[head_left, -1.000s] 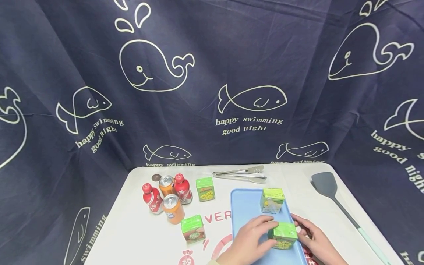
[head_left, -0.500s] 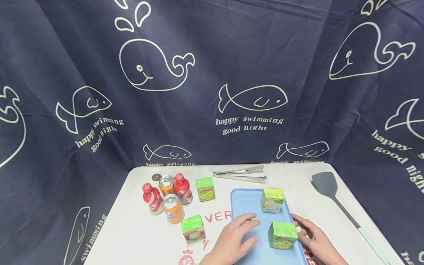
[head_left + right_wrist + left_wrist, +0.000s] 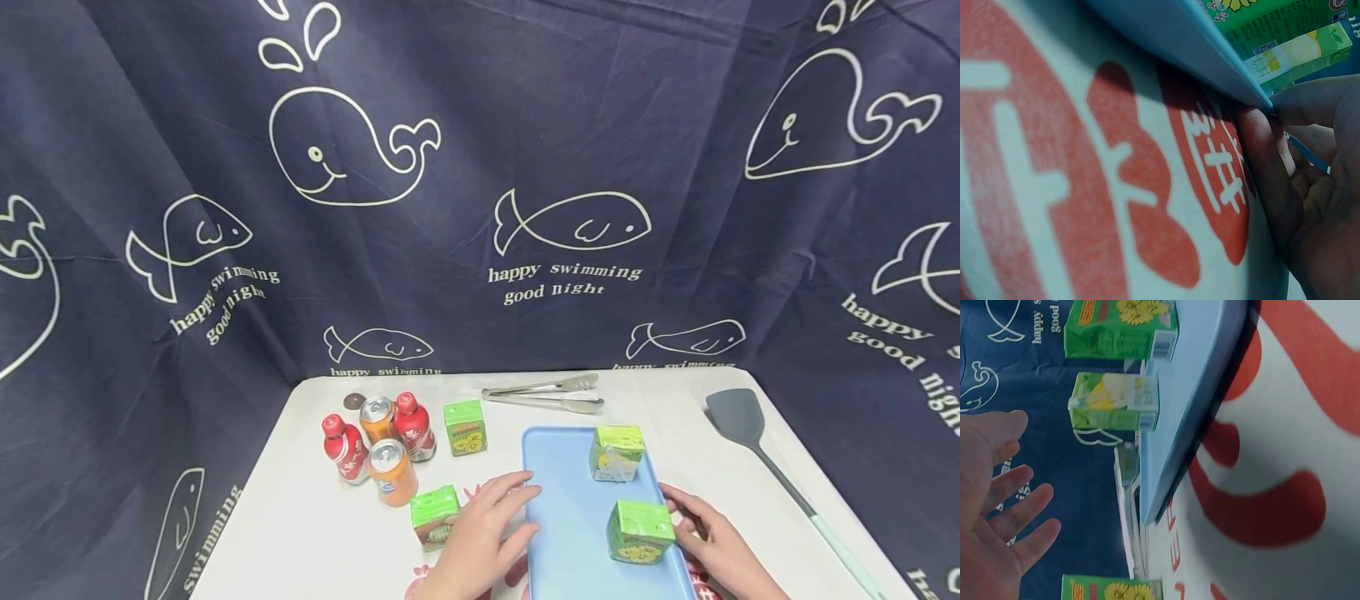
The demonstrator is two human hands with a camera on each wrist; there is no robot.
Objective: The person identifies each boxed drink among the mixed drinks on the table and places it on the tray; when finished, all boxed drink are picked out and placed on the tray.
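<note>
My left hand (image 3: 480,537) hovers with spread fingers just left of the blue tray (image 3: 566,533), overlapping part of a green-topped drink carton (image 3: 433,512) in the head view. Nothing lies in its palm in the left wrist view. At the tray's right rim, my right hand (image 3: 716,542) pinches the edge, one digit tucked low against it in the right wrist view. Two green drink cartons stand upright on the tray: a near one (image 3: 641,533) beside the right hand, and a yellow-green one (image 3: 617,457) towards the far right corner.
Two red bottles (image 3: 346,450) and two orange cans (image 3: 393,475) cluster at the table's left. Another green carton (image 3: 466,429) stands right of them. Metal tongs (image 3: 543,394) lie behind the tray, a spatula (image 3: 780,471) lies to the right, and a dark round disc (image 3: 354,402) sits far left.
My left hand has let go of the near carton on the tray and drawn back leftward past the tray's left edge. The right hand stays at the right rim.
</note>
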